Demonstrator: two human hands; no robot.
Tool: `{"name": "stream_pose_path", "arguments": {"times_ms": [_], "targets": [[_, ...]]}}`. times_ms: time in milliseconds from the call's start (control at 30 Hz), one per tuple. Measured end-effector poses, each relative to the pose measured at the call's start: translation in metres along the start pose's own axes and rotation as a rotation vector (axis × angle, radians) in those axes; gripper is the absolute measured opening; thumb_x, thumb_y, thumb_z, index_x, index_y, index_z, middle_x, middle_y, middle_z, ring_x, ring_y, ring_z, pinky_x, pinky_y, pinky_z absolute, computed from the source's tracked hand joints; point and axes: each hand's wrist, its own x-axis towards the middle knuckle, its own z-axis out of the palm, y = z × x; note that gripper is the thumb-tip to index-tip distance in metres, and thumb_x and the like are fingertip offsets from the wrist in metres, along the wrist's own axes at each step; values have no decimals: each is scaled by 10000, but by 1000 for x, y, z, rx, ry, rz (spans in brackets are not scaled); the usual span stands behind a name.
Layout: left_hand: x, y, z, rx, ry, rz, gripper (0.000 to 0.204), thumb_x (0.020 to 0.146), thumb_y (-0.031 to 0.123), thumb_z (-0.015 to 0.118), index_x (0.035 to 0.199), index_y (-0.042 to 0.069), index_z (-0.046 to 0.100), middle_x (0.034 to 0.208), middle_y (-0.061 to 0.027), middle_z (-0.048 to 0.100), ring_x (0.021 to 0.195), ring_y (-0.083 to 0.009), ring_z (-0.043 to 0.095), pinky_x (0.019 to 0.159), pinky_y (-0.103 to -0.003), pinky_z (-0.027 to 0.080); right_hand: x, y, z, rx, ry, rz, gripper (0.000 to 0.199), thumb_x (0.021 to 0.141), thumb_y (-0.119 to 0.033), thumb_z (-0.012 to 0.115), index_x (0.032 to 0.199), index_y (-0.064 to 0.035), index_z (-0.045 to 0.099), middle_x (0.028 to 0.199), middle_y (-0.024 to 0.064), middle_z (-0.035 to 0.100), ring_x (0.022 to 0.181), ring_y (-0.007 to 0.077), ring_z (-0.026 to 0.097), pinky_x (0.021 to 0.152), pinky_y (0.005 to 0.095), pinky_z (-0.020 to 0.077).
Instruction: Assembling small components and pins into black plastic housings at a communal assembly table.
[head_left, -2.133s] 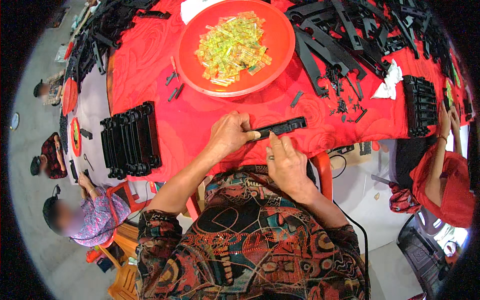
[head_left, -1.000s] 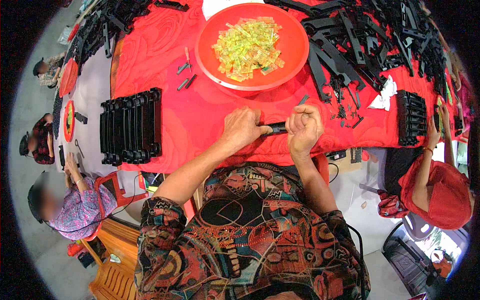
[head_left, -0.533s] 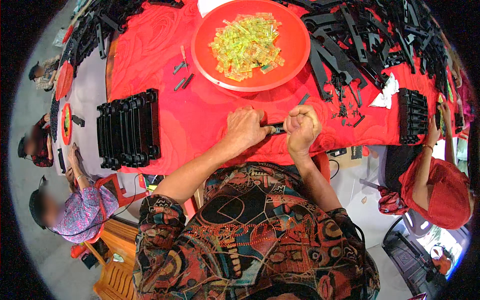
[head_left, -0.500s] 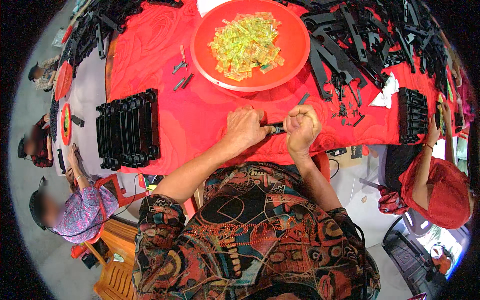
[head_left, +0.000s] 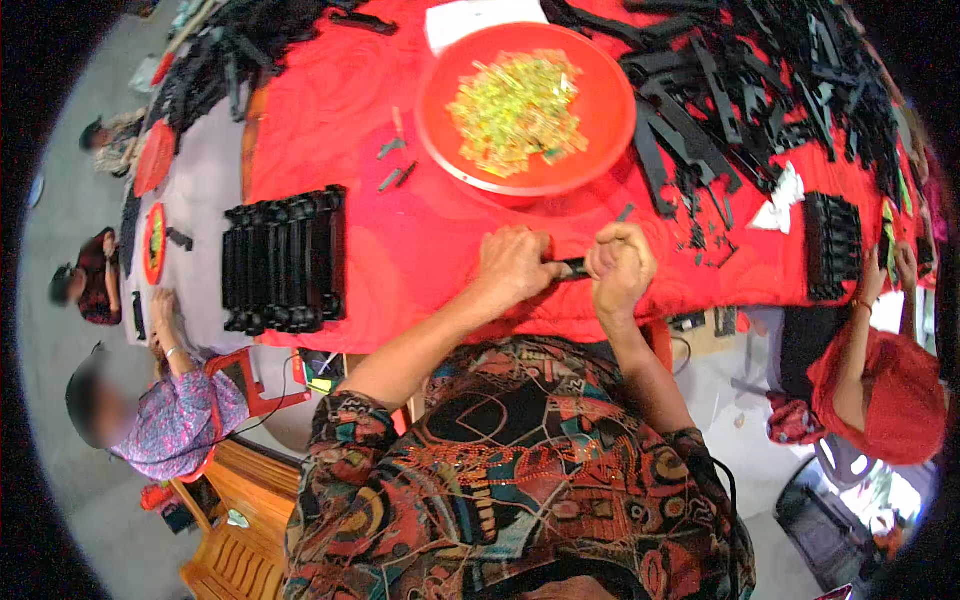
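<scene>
At the table's near edge, a short black plastic bar [head_left: 574,269] lies between my two hands. Its left end is gripped by my left hand [head_left: 513,266], thumb and fingers closed around it. My right hand [head_left: 621,264] is closed in a fist, knuckles up, against the bar's right end; what the fingers hold inside is hidden. Beyond my hands a red round tray [head_left: 470,183] carries a heap of clear yellow-green plastic pieces [head_left: 515,105]. Small black pins [head_left: 397,178] lie to the left of the tray.
A stack of black ribbed parts [head_left: 284,260] stands on the red cloth [head_left: 410,295] at left. Long black parts [head_left: 690,140] pile up at the far right, with small black bits and white crumpled tissue [head_left: 779,200] before them. Other people sit at both sides.
The whole view has shifted, so table and hands appear farther right and slightly lower. Both hands stay at the black bar; the right fist has turned slightly.
</scene>
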Motion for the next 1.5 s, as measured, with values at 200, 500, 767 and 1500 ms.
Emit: {"name": "stream_pose_path", "arguments": {"times_ms": [200, 500, 767, 1500], "targets": [[-23, -8, 20, -60, 371, 290, 458, 621, 427, 731, 777, 28, 569, 756, -154, 569, 748, -333, 559, 643, -445, 446, -5, -1, -2, -50, 165, 6, 123, 796, -32, 395, 787, 10, 509, 526, -34, 282, 396, 58, 255, 361, 223, 231], [-68, -17, 41, 152, 596, 452, 292, 735, 155, 555, 999, 30, 548, 920, -92, 511, 868, -256, 492, 709, -354, 422, 2, -11, -17, 228, -18, 108, 133, 899, -103, 407, 840, -24, 497, 528, -54, 248, 400, 42, 231, 361, 202, 203], [-153, -87, -6, 122, 843, 123, 369, 697, 71, 652, 1036, -5, 527, 906, -136, 531, 820, -289, 504, 714, -391, 404, -4, -33, 2, 274, -171, 69, 160, 931, -103, 390, 869, -6, 500, 533, -56, 241, 395, 37, 229, 345, 190, 210], [-150, -210, -86, 624, 1173, -478, 299, 689, 64, 675, 975, 36, 593, 1007, -142, 533, 916, -320, 488, 786, -419, 399, -19, -21, 17, 51, -15, 317, 135, 862, -22, 370, 847, -14, 504, 513, -52, 264, 379, 37, 220, 334, 195, 209]]}}
